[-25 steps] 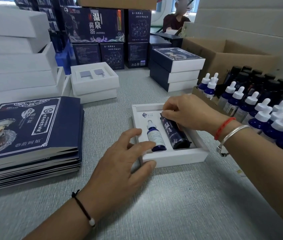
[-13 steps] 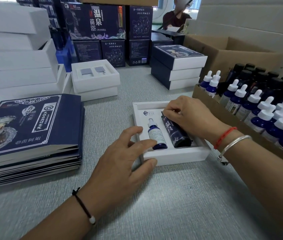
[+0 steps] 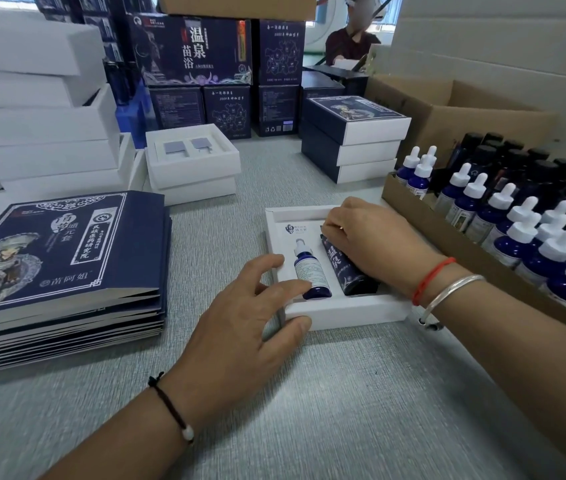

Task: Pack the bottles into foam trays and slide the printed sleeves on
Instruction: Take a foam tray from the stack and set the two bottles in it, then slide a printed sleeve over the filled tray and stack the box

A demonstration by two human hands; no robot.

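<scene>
Right hand [image 3: 368,240] shifted slightly down the dark tube [image 3: 343,268], pressing it deeper into the foam tray [image 3: 343,315]

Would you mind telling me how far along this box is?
Done: the dropper bottle lies in its slot in the foam tray. In hand: the right hand presses the dark tube into the second slot while the left hand steadies the tray's near corner. Left: no sleeve is on yet; the flat sleeves lie stacked to the left.

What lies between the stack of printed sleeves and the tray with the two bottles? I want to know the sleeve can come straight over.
Nothing visible: bare grey table separates the stack of dark blue printed sleeves from the white foam tray. Only the left hand rests at the tray's near-left corner.
</scene>
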